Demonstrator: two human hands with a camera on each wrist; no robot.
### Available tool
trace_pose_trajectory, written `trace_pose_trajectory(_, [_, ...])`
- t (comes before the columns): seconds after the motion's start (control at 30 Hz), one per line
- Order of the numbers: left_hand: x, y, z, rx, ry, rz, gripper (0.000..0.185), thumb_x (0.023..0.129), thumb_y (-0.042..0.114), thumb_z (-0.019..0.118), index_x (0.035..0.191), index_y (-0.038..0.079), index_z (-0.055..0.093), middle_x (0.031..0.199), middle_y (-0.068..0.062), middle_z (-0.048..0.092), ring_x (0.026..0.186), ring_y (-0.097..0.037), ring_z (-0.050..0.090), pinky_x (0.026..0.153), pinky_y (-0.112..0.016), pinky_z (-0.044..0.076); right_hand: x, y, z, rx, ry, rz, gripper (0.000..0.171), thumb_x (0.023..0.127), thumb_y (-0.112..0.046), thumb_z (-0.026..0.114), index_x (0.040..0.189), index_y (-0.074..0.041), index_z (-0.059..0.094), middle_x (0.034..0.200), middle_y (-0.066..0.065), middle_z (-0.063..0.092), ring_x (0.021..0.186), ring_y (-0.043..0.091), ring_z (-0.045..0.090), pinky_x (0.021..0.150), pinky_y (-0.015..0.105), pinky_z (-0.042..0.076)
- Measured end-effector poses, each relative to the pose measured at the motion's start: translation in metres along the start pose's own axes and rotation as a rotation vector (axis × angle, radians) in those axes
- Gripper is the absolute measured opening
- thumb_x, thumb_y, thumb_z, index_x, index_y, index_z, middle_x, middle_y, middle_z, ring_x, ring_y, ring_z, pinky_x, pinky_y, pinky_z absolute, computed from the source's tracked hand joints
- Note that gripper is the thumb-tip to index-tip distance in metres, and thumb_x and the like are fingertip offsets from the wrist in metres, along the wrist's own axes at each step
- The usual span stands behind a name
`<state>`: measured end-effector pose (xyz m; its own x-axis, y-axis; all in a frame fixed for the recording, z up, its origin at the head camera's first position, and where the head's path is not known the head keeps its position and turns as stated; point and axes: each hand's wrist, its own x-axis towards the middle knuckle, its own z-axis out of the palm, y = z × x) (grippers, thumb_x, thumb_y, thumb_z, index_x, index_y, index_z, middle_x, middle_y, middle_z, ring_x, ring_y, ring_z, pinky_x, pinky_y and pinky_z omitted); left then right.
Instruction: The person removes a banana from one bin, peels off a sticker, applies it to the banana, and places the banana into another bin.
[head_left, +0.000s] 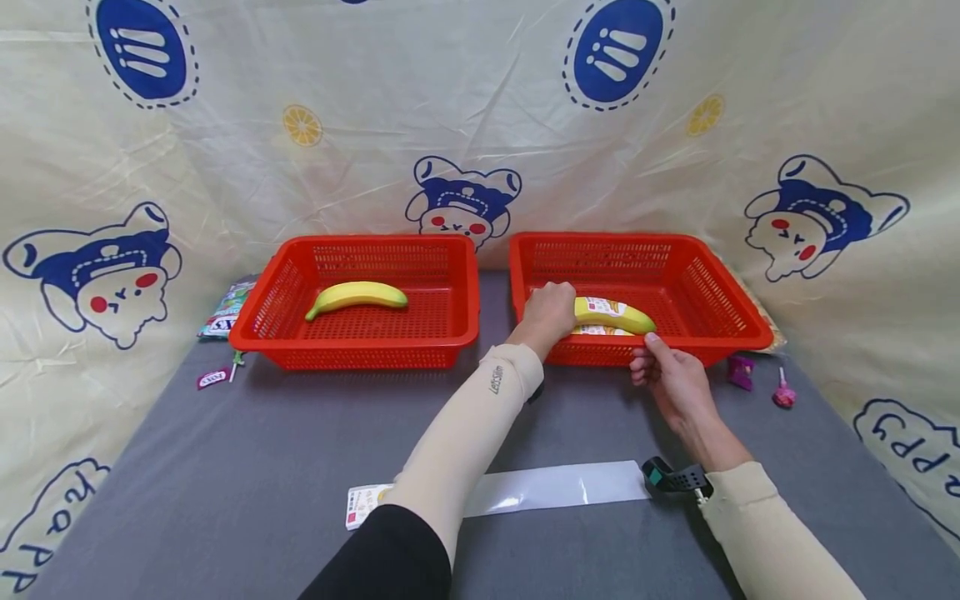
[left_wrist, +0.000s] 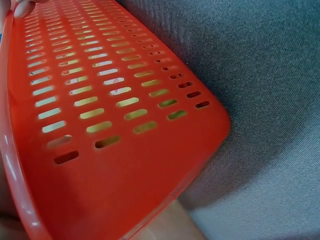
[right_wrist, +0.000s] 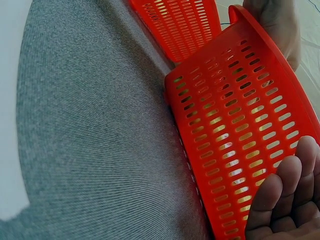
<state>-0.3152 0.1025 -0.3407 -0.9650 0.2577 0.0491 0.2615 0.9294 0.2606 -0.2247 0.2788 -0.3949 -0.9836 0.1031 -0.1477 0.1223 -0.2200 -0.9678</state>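
Observation:
A yellow banana (head_left: 630,317) with a white printed label lies along the front of the right red basket (head_left: 723,333). My left hand (head_left: 547,315) grips its left end, fingers curled over the stem. At its right tip, my right hand (head_left: 675,379) pinches with the thumb, while the other fingers curl outside the front wall; those fingertips (right_wrist: 288,172) show in the right wrist view. Beneath it, a second labelled banana (head_left: 600,331) is partly hidden. Through the slots in the left wrist view, yellow peel shows behind the basket wall (left_wrist: 150,175).
Another banana (head_left: 357,295), without a visible label, lies in the left red basket (head_left: 352,357). A glossy strip (head_left: 562,489) with a printed label at its left end lies in front, partly under my left forearm. Sweets (head_left: 783,393) and snack packets (head_left: 227,312) lie beside the baskets.

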Motion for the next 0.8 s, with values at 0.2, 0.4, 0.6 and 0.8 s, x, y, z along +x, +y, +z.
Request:
trace_pose_trajectory(0.2, [0.002, 0.0, 0.001, 0.021, -0.009, 0.001, 0.036, 0.084, 0.03, 0.068, 0.117, 0.018, 0.063, 0.107, 0.003, 0.068, 0.089, -0.011, 0.058, 0.084, -0.027, 0.049, 0.0, -0.001, 0.001, -0.01, 0.007, 0.016, 0.036, 0.083, -0.046, 0.065, 0.091, -0.011, 0.069, 0.075, -0.006, 0.069, 0.066, 0.008, 0.062, 0.067, 0.021, 0.053])
trace_pose_trajectory(0.4, [-0.001, -0.003, 0.0, -0.032, 0.014, -0.006, 0.036, 0.084, 0.028, 0.067, 0.117, 0.017, 0.061, 0.109, 0.001, 0.064, 0.097, -0.012, 0.056, 0.088, -0.027, 0.048, 0.0, 0.0, 0.002, -0.013, 0.017, 0.024, 0.037, 0.082, -0.047, 0.065, 0.091, -0.011, 0.069, 0.074, -0.006, 0.069, 0.066, 0.008, 0.062, 0.067, 0.021, 0.053])
trace_pose_trajectory(0.6, [-0.016, -0.012, -0.012, -0.223, 0.065, 0.02, 0.041, 0.084, 0.026, 0.066, 0.124, 0.019, 0.058, 0.115, 0.001, 0.058, 0.103, -0.013, 0.05, 0.089, -0.029, 0.047, 0.0, -0.001, 0.004, -0.012, 0.02, 0.029, 0.038, 0.082, -0.047, 0.064, 0.092, -0.011, 0.069, 0.074, -0.007, 0.069, 0.066, 0.008, 0.062, 0.068, 0.021, 0.053])
trace_pose_trajectory(0.8, [-0.042, -0.028, -0.031, -0.402, 0.073, 0.02, 0.038, 0.085, 0.027, 0.066, 0.122, 0.021, 0.059, 0.118, 0.002, 0.058, 0.104, -0.011, 0.053, 0.089, -0.029, 0.049, -0.007, -0.002, 0.012, -0.031, -0.016, 0.066, 0.043, 0.085, -0.051, 0.059, 0.097, -0.011, 0.067, 0.075, -0.006, 0.068, 0.068, 0.008, 0.061, 0.069, 0.021, 0.052])
